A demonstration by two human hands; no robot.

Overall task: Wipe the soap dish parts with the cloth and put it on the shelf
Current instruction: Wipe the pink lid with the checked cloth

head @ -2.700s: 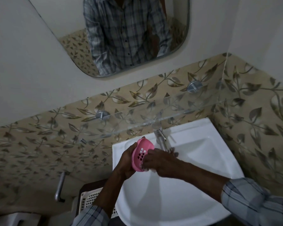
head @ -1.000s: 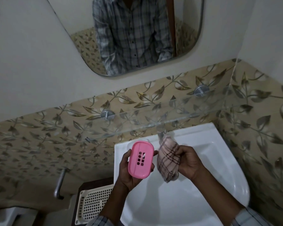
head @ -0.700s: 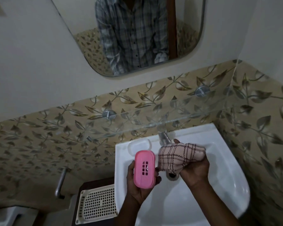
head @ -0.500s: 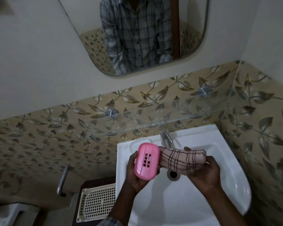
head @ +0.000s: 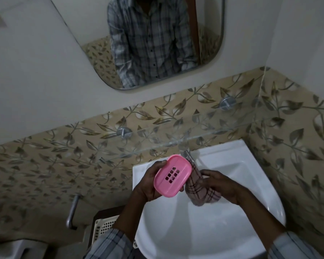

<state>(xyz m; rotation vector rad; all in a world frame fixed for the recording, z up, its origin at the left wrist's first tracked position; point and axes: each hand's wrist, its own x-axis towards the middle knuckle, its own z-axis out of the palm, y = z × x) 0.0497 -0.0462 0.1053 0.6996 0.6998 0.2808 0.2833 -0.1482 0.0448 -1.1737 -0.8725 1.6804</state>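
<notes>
While the wiping goes on, the scene reads as follows;
Soap dish: a pink soap dish (head: 172,176) with a block of drain holes, held over the white sink (head: 258,191), tilted, holed face to the camera.
Left hand: the left hand (head: 148,186) has its grip closed around the soap dish from the left edge and behind.
Right hand: the right hand (head: 223,186) has its grip closed on a bunched checked cloth (head: 200,191), which touches the dish's right edge.
Doing it well: probably press the cloth along the rim and into the holes, turning the dish; hold it firmly, as wet plastic may slip.
Shelf: a glass shelf (head: 232,128) on the tiled wall above the sink.
Hard to see: the dish's far side is hidden; whether this is one part or two joined, I cannot tell; dim light hides any wetness.
</notes>
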